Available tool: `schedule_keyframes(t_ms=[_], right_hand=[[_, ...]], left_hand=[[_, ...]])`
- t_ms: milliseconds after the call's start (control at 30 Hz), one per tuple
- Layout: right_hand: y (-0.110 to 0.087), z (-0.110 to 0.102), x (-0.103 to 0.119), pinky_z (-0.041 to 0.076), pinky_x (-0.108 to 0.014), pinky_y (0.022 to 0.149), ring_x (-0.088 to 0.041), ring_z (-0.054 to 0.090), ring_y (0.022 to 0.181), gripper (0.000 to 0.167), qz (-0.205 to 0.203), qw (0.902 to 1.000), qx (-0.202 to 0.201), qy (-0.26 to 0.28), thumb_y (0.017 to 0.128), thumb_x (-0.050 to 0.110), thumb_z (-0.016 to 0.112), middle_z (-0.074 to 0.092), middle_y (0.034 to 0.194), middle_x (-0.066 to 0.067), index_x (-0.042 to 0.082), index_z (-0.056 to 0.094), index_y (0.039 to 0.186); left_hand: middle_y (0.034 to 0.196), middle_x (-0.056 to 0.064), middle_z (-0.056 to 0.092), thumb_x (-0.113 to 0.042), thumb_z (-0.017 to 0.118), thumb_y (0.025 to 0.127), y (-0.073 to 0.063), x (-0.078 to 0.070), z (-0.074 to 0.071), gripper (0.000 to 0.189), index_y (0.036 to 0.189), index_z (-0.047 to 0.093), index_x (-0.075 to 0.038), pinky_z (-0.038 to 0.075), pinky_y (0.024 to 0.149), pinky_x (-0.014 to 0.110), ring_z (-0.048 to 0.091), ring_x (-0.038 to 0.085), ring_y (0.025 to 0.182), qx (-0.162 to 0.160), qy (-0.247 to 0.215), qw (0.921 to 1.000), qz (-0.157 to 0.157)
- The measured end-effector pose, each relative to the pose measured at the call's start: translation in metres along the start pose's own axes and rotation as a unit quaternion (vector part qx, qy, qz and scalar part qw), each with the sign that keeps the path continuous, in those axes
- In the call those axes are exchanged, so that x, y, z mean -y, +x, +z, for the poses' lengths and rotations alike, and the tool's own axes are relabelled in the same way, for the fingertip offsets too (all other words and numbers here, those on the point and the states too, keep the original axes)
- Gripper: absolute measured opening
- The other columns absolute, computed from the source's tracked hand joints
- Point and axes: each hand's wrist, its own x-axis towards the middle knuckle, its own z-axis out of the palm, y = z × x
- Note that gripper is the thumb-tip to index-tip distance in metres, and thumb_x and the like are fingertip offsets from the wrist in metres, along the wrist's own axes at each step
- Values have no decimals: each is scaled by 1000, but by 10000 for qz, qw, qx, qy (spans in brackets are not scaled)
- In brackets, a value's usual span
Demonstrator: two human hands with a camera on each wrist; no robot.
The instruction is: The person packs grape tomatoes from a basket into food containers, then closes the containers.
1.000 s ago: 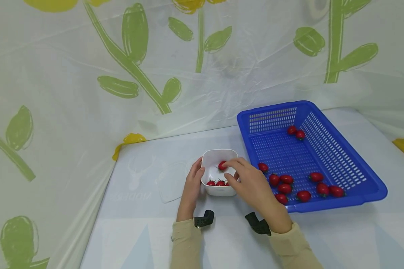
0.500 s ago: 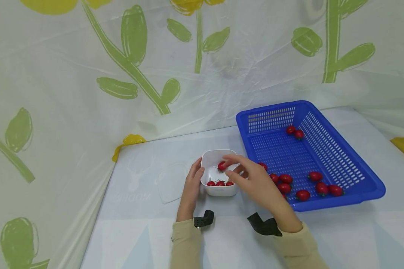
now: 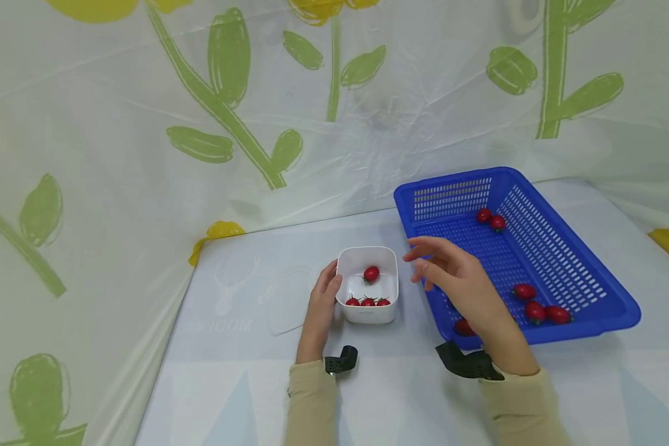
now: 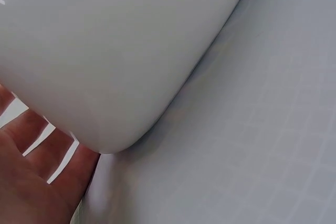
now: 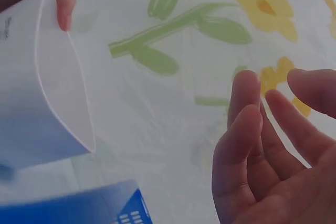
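**Left hand [image 3: 319, 306] on white container [image 3: 369, 316], right hand [image 3: 463, 282] free near blue basket [image 3: 507, 254]**

Backdrop [image 3: 412, 142]: pale sheet, green stems and leaves, yellow flowers, hanging behind everything. White table [image 3: 396, 390] in front, faint blue triangles along its near part.

Blue basket on the table at right, slotted walls, set at an angle. White container, square with rounded corners, upright just left of it, near its left rim.

Right hand appears across the basket's left rim in head view, fingers loosely bent and apart, gripping nothing; fingertips point toward the container, not touching it. Left hand grips the container's left side, fingers along the outer wall, thumb at the rim. Beige sleeves [image 3: 312, 396] on both arms. Clear flat sheet [image 3: 284, 303] on the table left of the container, hard to see. Black wrist mount [image 3: 341, 360] on each wrist.

Tomatoes last, small and red. In the container: a single tomato [image 3: 371, 274] toward the back, front row [image 3: 368, 302] of three along the near wall. In the basket: far pair [image 3: 498, 223] in the far corner, near trio [image 3: 535, 311] toward the near side, another tomato [image 3: 464, 327] by the right wrist. Right arm blocks part of the basket; full count can't be told.
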Motion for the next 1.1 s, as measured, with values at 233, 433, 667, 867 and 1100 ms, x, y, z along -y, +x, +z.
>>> schedule_keyframes(t_ms=[233, 433, 667, 867, 1100], right_hand=[[2, -13, 5, 50, -30, 64, -27, 56, 79, 32, -1, 9996, -150, -219, 90, 31, 51, 58, 107, -6, 24, 51, 121], [10, -27, 9, 50, -29, 66, -16, 59, 84, 35, 62, 9948, -14, -1015, 89, 36, 51, 56, 110, 0, 26, 49, 123], [17, -54, 8, 49, -31, 66, -17, 57, 81, 36, 306, 9822, 43, -1853, 89, 37, 52, 58, 103, -2, 23, 51, 122], [26, -78, -1, 48, -32, 69, -19, 58, 84, 39, 446, 9750, 237, -2162, 90, 38, 49, 59, 105, -6, 20, 48, 125], [39, -103, -30, 48, -31, 70, -24, 57, 90, 47, 791, 9707, 355, -2241, 91, 39, 46, 55, 111, -15, 12, 44, 128]], left_hand=[[133, -7, 42, -35, 44, 93, -1, -4, -3, 39, 131, 42, -29, 31, 98, 45, 36, 14, 123, 70, -75, 9999, -77], [135, -2, 40, -31, 42, 94, -12, -24, -3, 41, 134, 40, -22, 32, 98, 45, 36, 17, 124, 111, 24, 9999, -101], [135, -2, 41, -33, 42, 94, -15, -31, -2, 42, 134, 40, -21, 33, 96, 44, 36, 16, 123, 168, 40, 9998, -64], [135, -4, 41, -35, 43, 93, -8, -21, -4, 42, 133, 40, -24, 32, 97, 46, 36, 16, 123, 166, -6, 9998, -90], [133, -12, 41, -43, 44, 91, -2, 2, -5, 41, 130, 42, -34, 32, 98, 43, 37, 12, 122, 110, -15, 9999, -85]])
